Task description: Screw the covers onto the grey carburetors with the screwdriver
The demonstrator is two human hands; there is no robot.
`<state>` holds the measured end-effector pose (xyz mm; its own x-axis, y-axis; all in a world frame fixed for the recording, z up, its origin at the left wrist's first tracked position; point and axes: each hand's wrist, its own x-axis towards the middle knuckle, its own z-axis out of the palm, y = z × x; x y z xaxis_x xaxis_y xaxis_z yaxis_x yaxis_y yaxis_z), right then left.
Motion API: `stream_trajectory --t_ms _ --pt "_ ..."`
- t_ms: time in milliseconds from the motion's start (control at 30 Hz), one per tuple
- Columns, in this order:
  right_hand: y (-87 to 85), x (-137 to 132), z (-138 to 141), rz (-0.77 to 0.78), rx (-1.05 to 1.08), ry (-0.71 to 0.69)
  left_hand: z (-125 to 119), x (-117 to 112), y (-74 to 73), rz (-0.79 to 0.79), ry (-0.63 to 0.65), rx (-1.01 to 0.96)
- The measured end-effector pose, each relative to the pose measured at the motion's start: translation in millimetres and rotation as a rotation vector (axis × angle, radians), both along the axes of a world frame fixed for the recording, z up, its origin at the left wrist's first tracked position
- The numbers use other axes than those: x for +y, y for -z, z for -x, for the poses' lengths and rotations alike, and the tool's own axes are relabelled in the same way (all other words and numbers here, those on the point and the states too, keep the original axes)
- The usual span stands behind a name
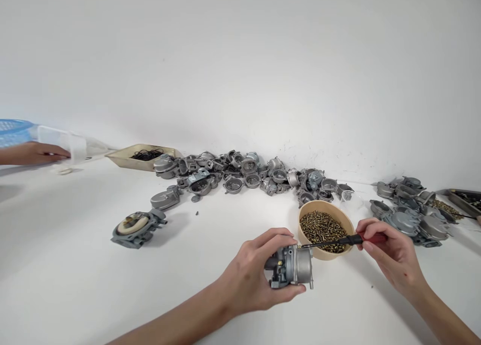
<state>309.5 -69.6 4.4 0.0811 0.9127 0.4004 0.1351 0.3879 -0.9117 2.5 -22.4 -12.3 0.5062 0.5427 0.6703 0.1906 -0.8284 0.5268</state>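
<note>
My left hand [255,270] is closed around a grey metal carburetor [291,267], tilted on its side just above the white table. In my right hand [393,257] is a screwdriver [349,240] with a red and black handle, gripped between thumb and fingers. Its dark shaft points left, and the tip meets the top edge of the carburetor, where a small brassy screw seems to sit. Behind the hands stands a round tan tub [306,230] full of brass-coloured screws. Part of its near rim lies behind the screwdriver.
Carburetor bowls [233,185] are heaped along the wall, with another pile [409,215] at right. An open carburetor [135,227] with a cream float lies at left. A tray [124,157] holds black rings. Another person's hand [41,153] touches a clear plastic container [80,147].
</note>
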Motion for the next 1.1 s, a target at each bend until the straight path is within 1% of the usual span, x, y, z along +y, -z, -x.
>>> stream_trajectory --t_ms 100,167,300,367,500,600,733,867,967,1100 --pt "-0.5 1 -5 -0.063 -0.085 -0.004 1 4 2.9 0.042 0.054 0.021" --pt "-1.7 2 -8 -0.055 -0.132 -0.009 1 7 8.8 0.084 0.068 0.027" --pt "-4.2 5 -11 0.103 -0.167 -0.047 -2 11 25.5 0.147 0.056 0.018" --pt "-4.5 6 -11 0.182 -0.149 -0.048 -3 11 31.1 0.194 0.044 0.054" --pt "-3.1 7 -8 0.293 -0.117 -0.051 -4 7 32.8 0.288 0.003 0.165" --pt "-2.1 6 -4 0.317 -0.127 -0.057 -4 3 32.6 0.307 0.005 0.204" --pt "-2.9 4 -2 0.231 -0.142 -0.021 -8 2 37.8 0.260 -0.022 0.219" --pt "-4.7 3 -2 0.139 -0.169 -0.030 -10 4 40.4 0.149 -0.082 0.254" --pt "-3.9 3 -2 0.142 -0.171 -0.028 -9 7 39.3 0.057 -0.096 0.274" --pt "0.2 4 -1 0.176 -0.130 -0.016 -6 10 39.5 0.006 -0.094 0.266"
